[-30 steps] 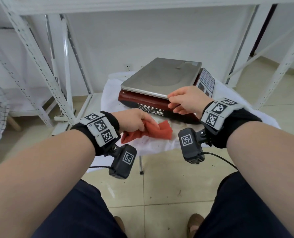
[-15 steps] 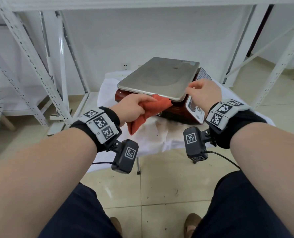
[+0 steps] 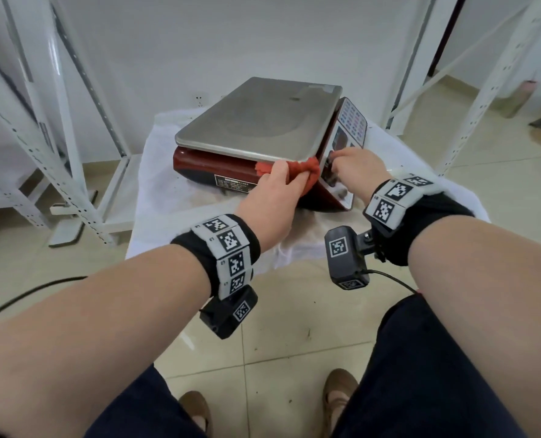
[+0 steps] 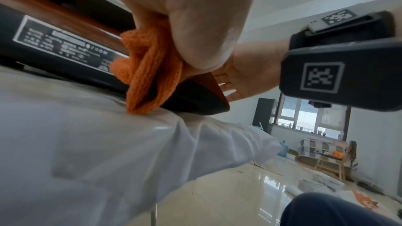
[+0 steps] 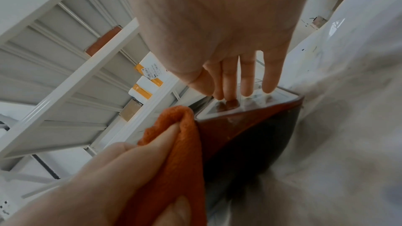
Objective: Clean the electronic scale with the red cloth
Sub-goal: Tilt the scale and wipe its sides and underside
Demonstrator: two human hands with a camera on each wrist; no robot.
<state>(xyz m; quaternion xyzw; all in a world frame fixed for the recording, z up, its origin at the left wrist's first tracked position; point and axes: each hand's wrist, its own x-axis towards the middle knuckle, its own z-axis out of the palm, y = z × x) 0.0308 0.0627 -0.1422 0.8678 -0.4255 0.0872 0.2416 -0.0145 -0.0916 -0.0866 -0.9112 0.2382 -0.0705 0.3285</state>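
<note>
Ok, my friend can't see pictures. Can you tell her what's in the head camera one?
The left hand presses a bunched red cloth against the near corner of an electronic scale, just under its steel tray. The right hand steadies the scale with fingers on its keypad panel. The scale sits on a white-covered table.

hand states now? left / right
Left hand: grips the red cloth against the electronic scale.
Right hand: open, straight fingers resting on the scale's keypad panel.
</note>
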